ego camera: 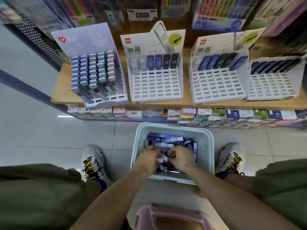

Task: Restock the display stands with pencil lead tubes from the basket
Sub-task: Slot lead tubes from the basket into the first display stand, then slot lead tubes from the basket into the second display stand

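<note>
Left hand (148, 157) down in the pale blue basket (207, 146) on the floor, fingers curled around pencil lead tubes (167, 141); right hand (180, 157) beside it, pinching a white-tipped tube. Above, white display stands (156, 85) sit mostly unfilled on the shelf.

Hands (163, 157) cover the tubes (169, 141) beneath them in the basket (206, 146); fingertips hidden, grip unclear. Fourth stand (272, 80) blurred, cut by the right edge. Packs (216, 17) on the upper shelf blurred, labels unreadable. Pink object (171, 216) cut off at the bottom edge. Box labels (232, 114) under the shelf too small to read.
</note>
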Demonstrator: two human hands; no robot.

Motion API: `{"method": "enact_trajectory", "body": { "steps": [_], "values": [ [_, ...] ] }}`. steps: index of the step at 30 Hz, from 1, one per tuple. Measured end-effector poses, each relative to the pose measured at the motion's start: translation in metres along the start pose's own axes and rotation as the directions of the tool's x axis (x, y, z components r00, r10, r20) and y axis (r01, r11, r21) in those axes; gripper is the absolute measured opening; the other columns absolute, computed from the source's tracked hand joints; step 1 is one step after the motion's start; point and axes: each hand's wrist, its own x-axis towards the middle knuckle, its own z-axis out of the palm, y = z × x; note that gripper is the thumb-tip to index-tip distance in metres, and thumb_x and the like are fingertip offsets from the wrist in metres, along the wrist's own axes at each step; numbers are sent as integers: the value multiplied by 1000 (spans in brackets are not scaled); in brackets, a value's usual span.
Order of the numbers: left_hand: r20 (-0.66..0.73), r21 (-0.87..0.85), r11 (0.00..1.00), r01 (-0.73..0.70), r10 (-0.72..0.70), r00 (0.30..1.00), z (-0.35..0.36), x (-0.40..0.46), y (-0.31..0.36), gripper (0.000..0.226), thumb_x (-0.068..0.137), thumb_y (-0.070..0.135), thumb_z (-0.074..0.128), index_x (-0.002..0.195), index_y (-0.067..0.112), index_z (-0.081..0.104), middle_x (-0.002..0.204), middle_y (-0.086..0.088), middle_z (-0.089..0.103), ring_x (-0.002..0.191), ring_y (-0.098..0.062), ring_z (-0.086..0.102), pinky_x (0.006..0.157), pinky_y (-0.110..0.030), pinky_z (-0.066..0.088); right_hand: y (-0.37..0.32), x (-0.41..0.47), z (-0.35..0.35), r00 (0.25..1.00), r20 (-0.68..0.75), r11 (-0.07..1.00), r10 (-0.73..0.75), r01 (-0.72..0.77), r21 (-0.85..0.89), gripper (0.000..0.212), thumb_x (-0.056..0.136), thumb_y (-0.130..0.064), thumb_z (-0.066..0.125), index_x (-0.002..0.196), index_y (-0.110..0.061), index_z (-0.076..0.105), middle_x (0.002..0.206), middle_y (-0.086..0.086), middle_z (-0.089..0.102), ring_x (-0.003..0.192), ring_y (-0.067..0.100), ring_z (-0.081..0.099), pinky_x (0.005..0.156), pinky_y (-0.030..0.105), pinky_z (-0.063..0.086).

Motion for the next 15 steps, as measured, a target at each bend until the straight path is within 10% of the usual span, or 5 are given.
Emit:
{"method": "enact_trajectory", "body": {
  "steps": [7, 15],
  "values": [
    [-179, -27, 997, -75, 69, 981, 4, 8, 3, 25, 97, 28, 61, 122, 22, 63, 127, -1, 57, 114, -23, 59, 101, -35, 49, 26, -1, -29, 926, -366, 985, 89, -137, -107, 34, 84, 6, 59, 114, -9, 64, 116, 15, 64, 102, 33, 64, 86, 38, 55],
    [-97, -63, 989, -136, 130, 987, 16, 13, 24, 39, 97, 21, 62, 135, 27, 58, 134, 1, 56, 128, -20, 52, 117, -43, 35, 25, -21, -27, 973, -87, 910, 214, -231, -344, 31, 90, 2, 59, 121, -2, 53, 115, 18, 69, 107, 32, 68, 86, 36, 53]
  ]
}}
